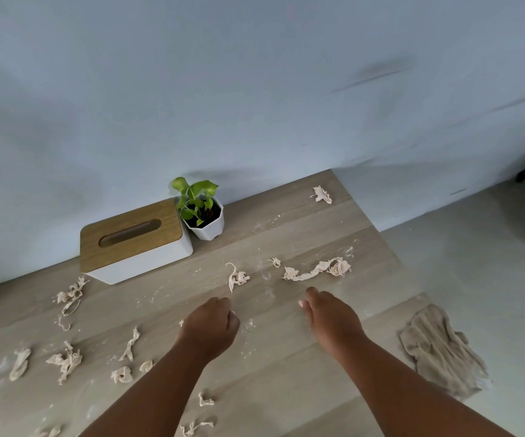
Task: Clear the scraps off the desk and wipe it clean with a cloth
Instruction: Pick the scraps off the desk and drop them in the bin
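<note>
Forearms cross desk (286, 222); cloth (441, 348) overhangs right edge.

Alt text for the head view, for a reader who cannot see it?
Two bare hands, left hand curled and right hand flat, hover over a wooden desk strewn with pale scraps. A crumpled cloth lies at the right edge; a tissue box and potted plant stand by the wall.
</note>
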Action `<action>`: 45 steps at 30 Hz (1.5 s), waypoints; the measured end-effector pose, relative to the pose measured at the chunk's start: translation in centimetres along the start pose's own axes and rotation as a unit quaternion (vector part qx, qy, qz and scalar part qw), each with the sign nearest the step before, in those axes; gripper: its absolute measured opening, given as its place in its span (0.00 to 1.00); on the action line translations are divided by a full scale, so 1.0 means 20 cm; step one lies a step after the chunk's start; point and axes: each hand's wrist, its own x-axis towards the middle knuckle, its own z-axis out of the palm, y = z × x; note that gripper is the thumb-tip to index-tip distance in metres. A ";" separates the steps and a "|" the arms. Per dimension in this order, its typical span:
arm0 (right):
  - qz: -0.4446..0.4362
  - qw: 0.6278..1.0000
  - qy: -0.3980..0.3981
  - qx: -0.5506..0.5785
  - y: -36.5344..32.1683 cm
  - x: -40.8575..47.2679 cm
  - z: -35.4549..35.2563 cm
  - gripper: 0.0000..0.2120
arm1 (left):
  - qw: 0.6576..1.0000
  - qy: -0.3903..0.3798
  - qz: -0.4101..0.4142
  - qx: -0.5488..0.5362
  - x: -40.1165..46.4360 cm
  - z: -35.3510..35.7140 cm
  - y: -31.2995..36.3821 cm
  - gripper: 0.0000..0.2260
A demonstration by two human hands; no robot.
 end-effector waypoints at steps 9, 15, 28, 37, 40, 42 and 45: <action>0.089 0.996 -0.006 0.005 0.04 -0.02 -0.05 0.13 | 0.999 0.021 -0.024 -0.035 0.04 -0.05 0.02 0.07; 0.110 0.992 0.014 0.053 0.11 0.01 -0.09 0.14 | 0.996 0.054 -0.042 -0.053 0.08 -0.08 0.04 0.06; 0.174 0.975 0.127 0.049 0.18 0.11 -0.15 0.37 | 0.993 0.084 -0.076 -0.041 0.24 -0.03 0.06 0.11; 0.236 0.962 0.120 0.061 0.11 0.24 -0.08 0.57 | 0.989 0.073 -0.125 -0.022 0.34 0.04 0.10 0.24; 0.226 0.965 0.124 0.041 0.09 0.28 -0.05 0.56 | 0.990 0.071 -0.119 0.011 0.37 0.06 0.12 0.24; 0.216 0.969 0.117 0.032 0.08 0.32 -0.04 0.53 | 0.991 0.066 -0.108 0.047 0.39 0.07 0.12 0.23; 0.184 0.977 0.103 -0.012 0.08 0.36 -0.02 0.45 | 0.992 0.061 -0.088 0.060 0.41 0.09 0.11 0.19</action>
